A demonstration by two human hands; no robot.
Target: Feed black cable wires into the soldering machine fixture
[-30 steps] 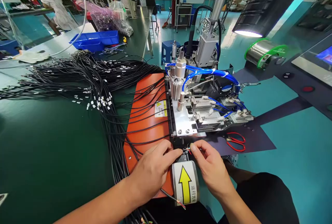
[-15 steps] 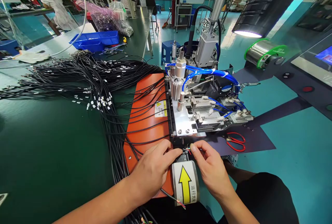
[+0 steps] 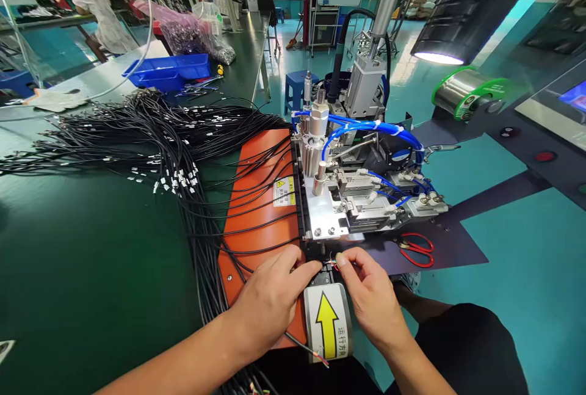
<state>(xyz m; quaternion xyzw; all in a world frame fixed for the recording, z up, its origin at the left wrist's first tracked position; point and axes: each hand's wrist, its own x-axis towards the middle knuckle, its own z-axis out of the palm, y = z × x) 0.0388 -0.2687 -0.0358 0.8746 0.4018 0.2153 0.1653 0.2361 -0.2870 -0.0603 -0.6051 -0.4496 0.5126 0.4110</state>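
Note:
At the near end of the machine [image 3: 325, 206], my left hand [image 3: 272, 288] is closed on a black cable, its thumb by the stripped end; the fingers hide most of the cable. My right hand [image 3: 373, 291] pinches the thin coloured wires [image 3: 332, 262] that fan out from that end. Both hands meet just above a curved plate with a yellow arrow [image 3: 326, 322]. Below my left hand, another black cable [image 3: 297, 341] lies with its coloured wire ends bare. Several cables run across the orange cover [image 3: 259, 199] into the machine's edge.
A large bundle of black cables [image 3: 178, 144] spreads over the green table [image 3: 91, 260]. Red-handled scissors [image 3: 415, 250] lie right of the machine. A solder spool [image 3: 462, 94] and a black lamp [image 3: 471, 10] stand at right. A blue tray [image 3: 169, 71] sits behind; people are further back.
Hardly anything differs. Both hands stay at the same spot, with only a tiny shift of the right fingers at the wires.

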